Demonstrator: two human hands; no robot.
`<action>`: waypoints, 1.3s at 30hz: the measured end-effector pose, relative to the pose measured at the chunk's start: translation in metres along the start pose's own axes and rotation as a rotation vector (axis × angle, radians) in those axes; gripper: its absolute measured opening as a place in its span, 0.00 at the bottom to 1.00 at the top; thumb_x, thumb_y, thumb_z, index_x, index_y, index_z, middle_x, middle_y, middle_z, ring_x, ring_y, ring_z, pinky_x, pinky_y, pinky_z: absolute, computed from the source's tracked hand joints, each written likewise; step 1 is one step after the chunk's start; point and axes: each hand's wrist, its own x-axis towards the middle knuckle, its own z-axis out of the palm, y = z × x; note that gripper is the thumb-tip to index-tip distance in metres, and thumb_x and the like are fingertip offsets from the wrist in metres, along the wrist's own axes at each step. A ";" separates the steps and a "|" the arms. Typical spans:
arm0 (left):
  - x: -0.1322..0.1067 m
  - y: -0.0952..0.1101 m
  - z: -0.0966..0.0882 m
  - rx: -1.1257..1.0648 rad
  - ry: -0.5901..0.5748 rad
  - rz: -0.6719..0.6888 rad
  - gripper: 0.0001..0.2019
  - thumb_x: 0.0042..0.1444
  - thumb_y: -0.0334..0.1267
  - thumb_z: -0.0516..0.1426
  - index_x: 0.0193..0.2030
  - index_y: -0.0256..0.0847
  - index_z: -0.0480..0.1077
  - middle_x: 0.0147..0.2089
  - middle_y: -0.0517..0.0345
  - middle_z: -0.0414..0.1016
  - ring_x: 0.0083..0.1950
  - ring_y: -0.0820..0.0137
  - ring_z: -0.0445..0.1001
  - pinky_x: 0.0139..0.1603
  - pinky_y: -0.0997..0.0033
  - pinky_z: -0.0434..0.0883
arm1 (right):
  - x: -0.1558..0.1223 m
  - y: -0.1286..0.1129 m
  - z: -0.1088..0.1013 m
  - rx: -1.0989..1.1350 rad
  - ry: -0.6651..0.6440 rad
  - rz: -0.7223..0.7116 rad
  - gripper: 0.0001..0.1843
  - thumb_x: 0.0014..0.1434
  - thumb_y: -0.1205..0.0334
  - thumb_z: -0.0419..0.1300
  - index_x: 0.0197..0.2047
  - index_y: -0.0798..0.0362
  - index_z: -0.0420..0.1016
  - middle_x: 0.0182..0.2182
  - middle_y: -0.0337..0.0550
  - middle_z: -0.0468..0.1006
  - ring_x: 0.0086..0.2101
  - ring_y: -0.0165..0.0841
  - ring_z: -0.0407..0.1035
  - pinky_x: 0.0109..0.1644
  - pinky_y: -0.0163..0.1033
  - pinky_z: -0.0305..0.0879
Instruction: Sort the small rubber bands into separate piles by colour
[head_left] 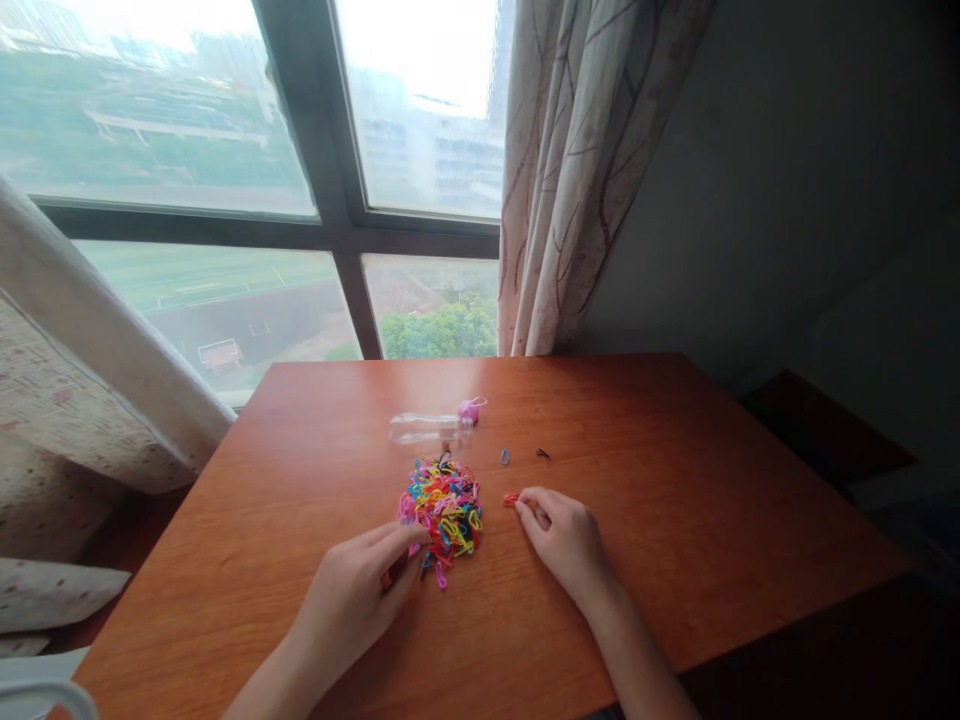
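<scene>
A heap of small hair ties (442, 505) in pink, yellow, red, blue and black lies on the wooden table. My left hand (367, 575) is at the heap's near left edge, its index fingertip touching the ties and its thumb apart below. I make out nothing held between them. To the right of the heap, my right hand (559, 535) rests low over the table, thumb and index finger pinching a red hair tie (511, 499). Beyond that hand lie a single blue hair tie (505, 457) and a black hair tie (542, 454), apart from each other.
Behind the heap, a clear plastic bottle (424, 429) lies on its side, with a pink cap (469, 409) at its right end. The wooden table (675, 520) reaches back to a window (420, 290) between curtains (559, 180). A dark wall stands at right.
</scene>
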 end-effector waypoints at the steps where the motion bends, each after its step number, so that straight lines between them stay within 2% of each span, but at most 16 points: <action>1: 0.000 0.000 0.001 -0.003 -0.007 -0.001 0.08 0.62 0.34 0.52 0.42 0.44 0.73 0.32 0.62 0.79 0.28 0.74 0.77 0.30 0.79 0.69 | 0.000 -0.001 0.000 0.014 0.000 -0.001 0.09 0.63 0.62 0.56 0.35 0.50 0.77 0.24 0.37 0.75 0.23 0.30 0.68 0.30 0.33 0.55; 4: -0.001 -0.001 0.003 -0.009 -0.039 0.001 0.08 0.63 0.34 0.52 0.42 0.44 0.73 0.34 0.61 0.80 0.31 0.73 0.78 0.32 0.77 0.70 | -0.003 -0.008 0.003 0.068 -0.034 -0.021 0.09 0.64 0.62 0.55 0.38 0.50 0.77 0.26 0.38 0.76 0.24 0.30 0.67 0.31 0.33 0.58; 8: -0.001 0.000 0.006 -0.017 -0.088 0.011 0.09 0.63 0.33 0.51 0.42 0.45 0.72 0.37 0.60 0.81 0.34 0.71 0.79 0.34 0.76 0.71 | -0.009 -0.021 0.007 0.068 -0.158 -0.078 0.07 0.63 0.63 0.57 0.38 0.49 0.77 0.25 0.36 0.75 0.25 0.31 0.68 0.33 0.33 0.58; 14: -0.001 -0.001 0.008 -0.042 -0.071 0.025 0.09 0.63 0.32 0.51 0.43 0.47 0.71 0.37 0.62 0.81 0.34 0.72 0.79 0.34 0.77 0.71 | -0.008 -0.032 0.009 0.043 -0.230 -0.085 0.06 0.62 0.65 0.59 0.39 0.48 0.78 0.29 0.36 0.79 0.28 0.30 0.71 0.34 0.33 0.57; 20: -0.001 -0.001 0.008 -0.026 -0.068 0.047 0.10 0.62 0.31 0.51 0.44 0.46 0.71 0.37 0.62 0.81 0.34 0.71 0.79 0.34 0.76 0.71 | -0.007 -0.034 0.014 0.052 -0.199 -0.103 0.08 0.62 0.68 0.58 0.38 0.49 0.78 0.30 0.37 0.80 0.28 0.30 0.72 0.34 0.33 0.58; 27: -0.002 -0.001 0.009 -0.010 -0.078 0.051 0.10 0.62 0.31 0.51 0.44 0.46 0.71 0.37 0.63 0.81 0.35 0.70 0.79 0.34 0.75 0.71 | -0.012 -0.030 0.012 0.137 -0.135 -0.130 0.08 0.63 0.66 0.56 0.40 0.49 0.77 0.32 0.38 0.80 0.30 0.31 0.73 0.38 0.32 0.61; 39: -0.002 -0.001 0.008 0.003 -0.092 0.065 0.10 0.62 0.31 0.50 0.43 0.46 0.70 0.37 0.62 0.80 0.34 0.70 0.79 0.34 0.75 0.70 | -0.018 -0.013 0.001 0.119 -0.025 -0.062 0.08 0.64 0.65 0.55 0.39 0.50 0.77 0.27 0.38 0.77 0.25 0.30 0.68 0.32 0.33 0.59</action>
